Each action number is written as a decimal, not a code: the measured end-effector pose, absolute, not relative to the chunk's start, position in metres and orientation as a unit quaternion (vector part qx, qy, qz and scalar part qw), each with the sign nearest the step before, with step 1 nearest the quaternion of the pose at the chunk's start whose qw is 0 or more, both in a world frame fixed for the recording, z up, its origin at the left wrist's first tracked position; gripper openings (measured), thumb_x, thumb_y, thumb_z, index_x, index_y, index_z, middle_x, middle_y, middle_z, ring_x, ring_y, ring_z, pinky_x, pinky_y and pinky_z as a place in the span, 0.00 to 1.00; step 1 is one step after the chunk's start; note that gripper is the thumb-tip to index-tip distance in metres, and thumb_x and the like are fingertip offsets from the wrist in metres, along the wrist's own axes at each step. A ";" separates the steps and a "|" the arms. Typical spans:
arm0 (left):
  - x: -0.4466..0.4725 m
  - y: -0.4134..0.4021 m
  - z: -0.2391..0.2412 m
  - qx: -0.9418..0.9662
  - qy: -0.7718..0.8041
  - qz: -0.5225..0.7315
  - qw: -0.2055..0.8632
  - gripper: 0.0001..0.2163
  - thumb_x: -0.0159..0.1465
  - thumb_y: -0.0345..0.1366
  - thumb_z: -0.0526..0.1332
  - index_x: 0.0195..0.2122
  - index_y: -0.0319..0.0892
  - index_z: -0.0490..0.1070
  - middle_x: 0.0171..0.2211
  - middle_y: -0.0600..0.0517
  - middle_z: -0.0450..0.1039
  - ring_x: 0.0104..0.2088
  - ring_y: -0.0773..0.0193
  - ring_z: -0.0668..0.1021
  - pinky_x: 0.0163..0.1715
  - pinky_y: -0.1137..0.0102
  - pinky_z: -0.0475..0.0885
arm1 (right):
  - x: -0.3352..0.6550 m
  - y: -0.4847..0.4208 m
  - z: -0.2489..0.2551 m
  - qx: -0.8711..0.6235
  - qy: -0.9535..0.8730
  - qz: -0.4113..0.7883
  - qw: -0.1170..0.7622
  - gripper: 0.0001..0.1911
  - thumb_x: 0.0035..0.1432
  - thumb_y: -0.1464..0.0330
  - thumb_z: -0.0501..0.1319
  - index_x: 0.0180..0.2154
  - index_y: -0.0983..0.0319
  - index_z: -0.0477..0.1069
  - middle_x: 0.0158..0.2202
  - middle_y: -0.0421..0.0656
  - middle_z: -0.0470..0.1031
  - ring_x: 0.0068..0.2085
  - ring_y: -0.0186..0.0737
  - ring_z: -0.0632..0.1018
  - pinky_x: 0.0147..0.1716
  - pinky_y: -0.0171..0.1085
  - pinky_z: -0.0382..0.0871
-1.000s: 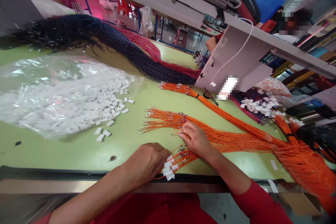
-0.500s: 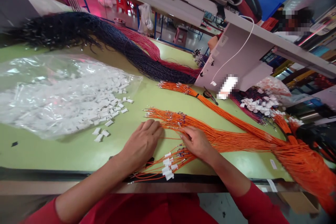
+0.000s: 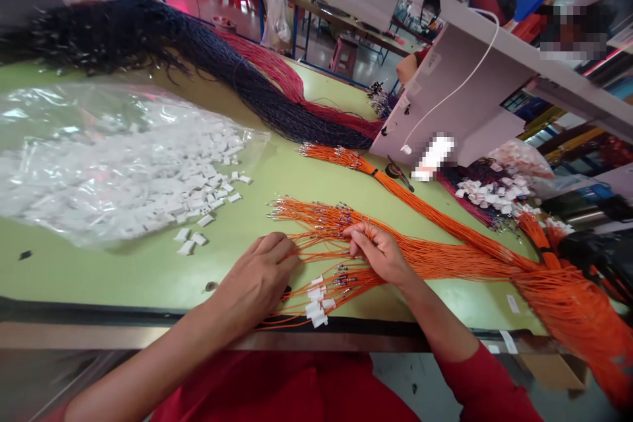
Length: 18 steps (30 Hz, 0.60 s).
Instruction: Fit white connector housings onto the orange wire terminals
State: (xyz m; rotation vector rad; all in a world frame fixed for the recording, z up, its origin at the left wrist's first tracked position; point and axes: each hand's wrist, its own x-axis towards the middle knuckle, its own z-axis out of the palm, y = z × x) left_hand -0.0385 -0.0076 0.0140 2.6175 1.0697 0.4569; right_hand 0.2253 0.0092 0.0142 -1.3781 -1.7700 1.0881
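Note:
My left hand [image 3: 264,271], back upward with fingers curled together, holds the ends of a few orange wires at the left of a loose bundle; its fingertips are hidden. Thumb and forefinger of my right hand [image 3: 380,252] pinch at wires in that orange wire bundle [image 3: 430,258], near its small metal terminals [image 3: 341,217]. Between my hands some single wires run apart from the rest. Closer to the table edge, several white connector housings [image 3: 316,308] sit on the ends of orange wires.
A clear plastic bag [image 3: 74,165] spills white housings [image 3: 205,201] on the left of the green table [image 3: 247,175]. Behind lie dark blue wires [image 3: 217,59] and red wires [image 3: 277,69]. A tied orange bundle [image 3: 410,198] and black-handled snips [image 3: 399,173] lie beyond my right hand.
My right hand has shifted slightly right and up along the wires, its fingers more tightly pinched. My left hand stays at the wire ends, a little left. The camera view has tilted slightly.

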 end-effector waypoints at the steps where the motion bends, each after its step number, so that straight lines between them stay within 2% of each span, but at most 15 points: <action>1: -0.038 -0.007 0.014 0.905 0.367 0.164 0.140 0.08 0.68 0.27 0.56 0.33 0.41 0.73 0.37 0.45 0.74 0.42 0.51 0.71 0.44 0.56 0.69 | 0.224 0.011 0.014 -0.529 -0.662 0.421 0.323 0.17 0.70 0.59 0.53 0.43 0.62 0.75 0.26 0.39 0.73 0.27 0.34 0.72 0.30 0.34 0.69; 7: -0.034 -0.005 0.012 0.902 0.365 0.164 0.161 0.11 0.68 0.24 0.53 0.37 0.39 0.74 0.35 0.45 0.73 0.41 0.52 0.71 0.43 0.58 0.68 | 0.216 0.020 0.011 -0.529 -0.733 0.327 0.274 0.06 0.62 0.68 0.62 0.34 0.62 0.76 0.34 0.42 0.76 0.35 0.38 0.76 0.38 0.36 0.68; 10: -0.032 -0.005 0.012 0.901 0.372 0.157 0.159 0.12 0.67 0.24 0.52 0.39 0.40 0.75 0.35 0.45 0.72 0.41 0.52 0.71 0.44 0.58 0.68 | 0.211 0.022 0.006 -0.527 -0.766 0.279 0.240 0.03 0.61 0.71 0.63 0.34 0.62 0.76 0.34 0.42 0.75 0.35 0.37 0.75 0.37 0.35 0.67; 13: -0.031 -0.006 0.012 0.904 0.378 0.139 0.145 0.10 0.67 0.24 0.53 0.38 0.40 0.74 0.36 0.45 0.73 0.41 0.51 0.71 0.43 0.57 0.68 | 0.209 0.021 0.003 -0.532 -0.783 0.234 0.220 0.05 0.61 0.73 0.62 0.33 0.62 0.75 0.34 0.42 0.72 0.34 0.37 0.74 0.35 0.34 0.66; 16: -0.030 -0.007 0.013 0.905 0.382 0.135 0.131 0.09 0.67 0.26 0.53 0.35 0.40 0.73 0.36 0.44 0.72 0.41 0.51 0.71 0.43 0.56 0.69 | 0.211 0.020 0.003 -0.510 -0.793 0.221 0.247 0.05 0.62 0.73 0.60 0.33 0.61 0.73 0.36 0.43 0.72 0.37 0.39 0.74 0.38 0.36 0.67; 18: -0.029 -0.007 0.014 0.905 0.379 0.142 0.131 0.09 0.68 0.27 0.53 0.34 0.40 0.72 0.36 0.44 0.72 0.41 0.51 0.71 0.43 0.56 0.69 | 0.214 0.017 0.006 -0.488 -0.784 0.258 0.285 0.04 0.62 0.71 0.61 0.33 0.61 0.72 0.37 0.44 0.72 0.39 0.40 0.74 0.41 0.37 0.67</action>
